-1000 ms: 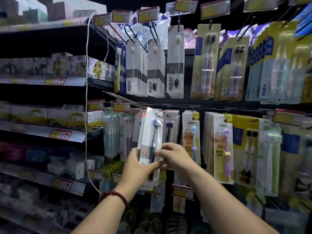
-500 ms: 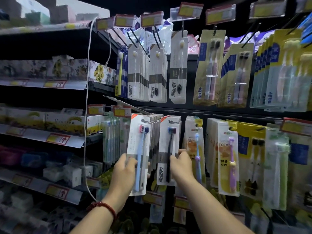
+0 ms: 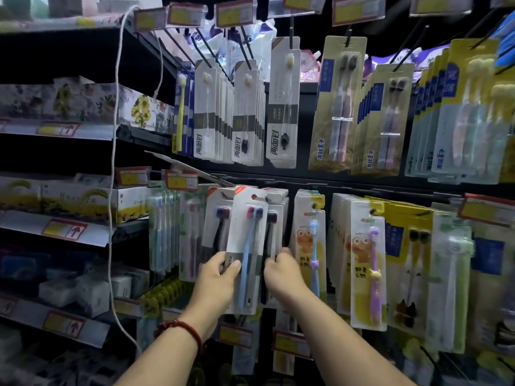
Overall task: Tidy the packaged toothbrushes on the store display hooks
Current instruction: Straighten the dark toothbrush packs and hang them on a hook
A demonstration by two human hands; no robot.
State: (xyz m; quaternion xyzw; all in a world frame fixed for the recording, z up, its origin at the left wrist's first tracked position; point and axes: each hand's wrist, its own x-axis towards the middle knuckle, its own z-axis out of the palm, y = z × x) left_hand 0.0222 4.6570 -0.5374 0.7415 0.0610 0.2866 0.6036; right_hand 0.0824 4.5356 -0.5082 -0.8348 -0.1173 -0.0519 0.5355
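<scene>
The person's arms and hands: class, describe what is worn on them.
No sleeves or gloves show on either arm. A red bracelet circles the wrist below the left hand; the right hand and its wrist carry nothing visible.

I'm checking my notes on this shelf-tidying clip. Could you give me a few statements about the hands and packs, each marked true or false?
1. The left hand grips a white pack with a blue toothbrush. True.
2. The red bracelet sits on the right wrist. False: it is on the left wrist.
3. The right hand hangs idle, away from the display. False: it grips the hanging packs just right of that white pack.
4. A pack with a purple toothbrush hangs to the right of both hands. True.
</scene>
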